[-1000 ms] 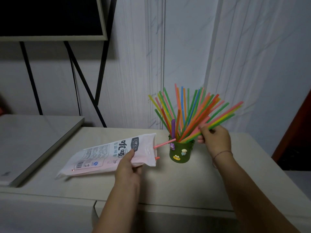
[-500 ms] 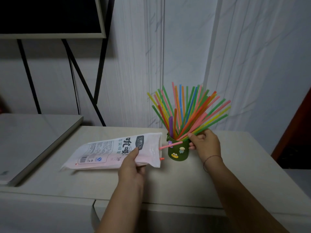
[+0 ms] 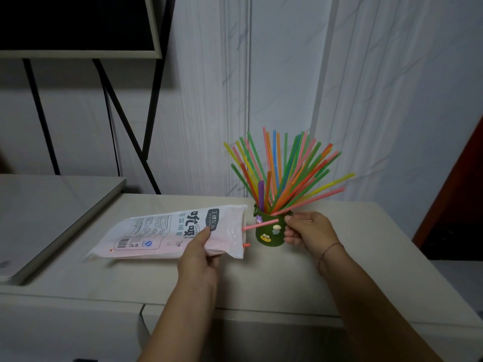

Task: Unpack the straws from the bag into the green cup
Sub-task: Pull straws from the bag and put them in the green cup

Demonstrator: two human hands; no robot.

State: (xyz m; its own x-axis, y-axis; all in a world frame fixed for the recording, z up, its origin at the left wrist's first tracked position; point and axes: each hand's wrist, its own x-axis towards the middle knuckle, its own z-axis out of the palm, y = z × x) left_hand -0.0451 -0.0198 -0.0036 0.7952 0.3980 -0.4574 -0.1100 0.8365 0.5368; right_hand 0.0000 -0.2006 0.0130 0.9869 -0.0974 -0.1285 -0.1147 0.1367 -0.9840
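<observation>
A small green cup point(image 3: 270, 242) with cartoon stickers stands on the pale table point(image 3: 261, 278), and a fan of colourful straws point(image 3: 282, 173) sticks up out of it. My right hand point(image 3: 308, 231) grips the cup's right side, thumb by the rim. The white printed straw bag point(image 3: 162, 231) lies on its side left of the cup, its open mouth facing it. My left hand point(image 3: 198, 259) pinches the bag near that mouth. A pink straw point(image 3: 251, 226) pokes out of the bag across the cup's front, and a second pink tip point(image 3: 246, 245) shows lower down.
A lower grey-white slab point(image 3: 52, 205) adjoins the table on the left. Black stand legs point(image 3: 125, 121) and a dark framed screen point(image 3: 75, 24) are behind it. The marbled wall point(image 3: 287, 74) rises close behind the cup. A dark red edge point(image 3: 462, 178) stands at the right.
My right hand has let go of the straw bundle and dropped to the cup's side. The released straws have fanned out to the right. The left hand keeps holding the bag.
</observation>
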